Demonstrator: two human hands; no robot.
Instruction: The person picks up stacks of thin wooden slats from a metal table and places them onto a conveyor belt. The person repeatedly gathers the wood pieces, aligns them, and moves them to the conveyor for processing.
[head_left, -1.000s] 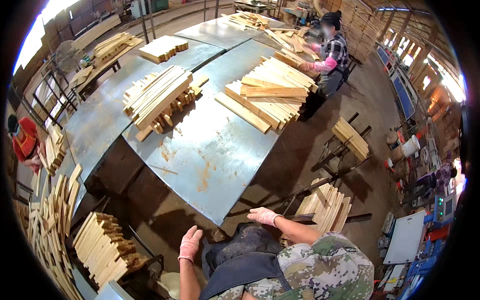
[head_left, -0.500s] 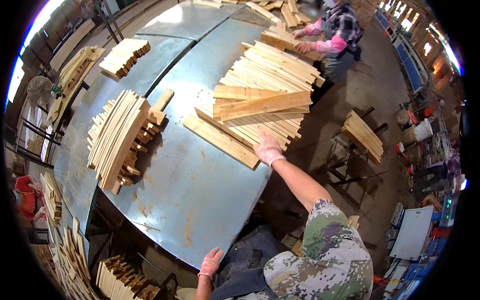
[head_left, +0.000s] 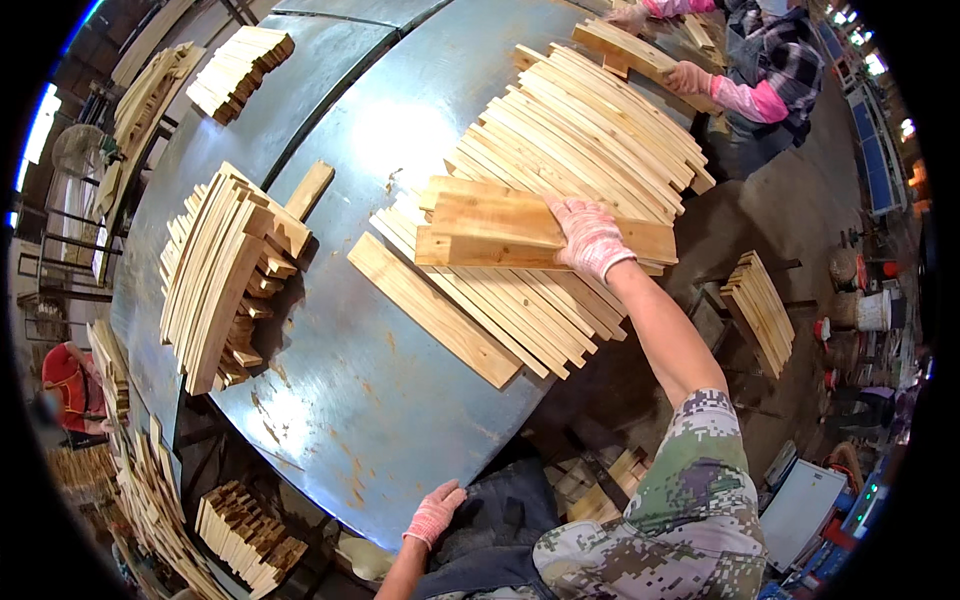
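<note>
My right hand (head_left: 590, 238), in a pink-and-white knit glove, grips a wooden board (head_left: 500, 222) across its width, thumb on the near edge and fingers over the far one. This board lies crosswise over another crosswise board (head_left: 648, 240), both on a long row of narrow wooden strips (head_left: 560, 140) laid side by side. A single flat board (head_left: 430, 310) rests on the metal table at the row's near left side. My left hand (head_left: 435, 512), gloved alike, rests by the near table edge, holding nothing, its fingers loosely extended.
The sheet-metal table (head_left: 400, 420) carries a stack of strips (head_left: 225, 280) on the left and a smaller stack (head_left: 240, 72) farther back. Across the table a co-worker's gloved hand (head_left: 690, 80) holds a board. Boards on a stand (head_left: 758, 312) are at the right.
My right hand has moved from the row's near end up onto the crosswise boards and taken hold of one. That board has turned into line with the one below. The view has shifted.
</note>
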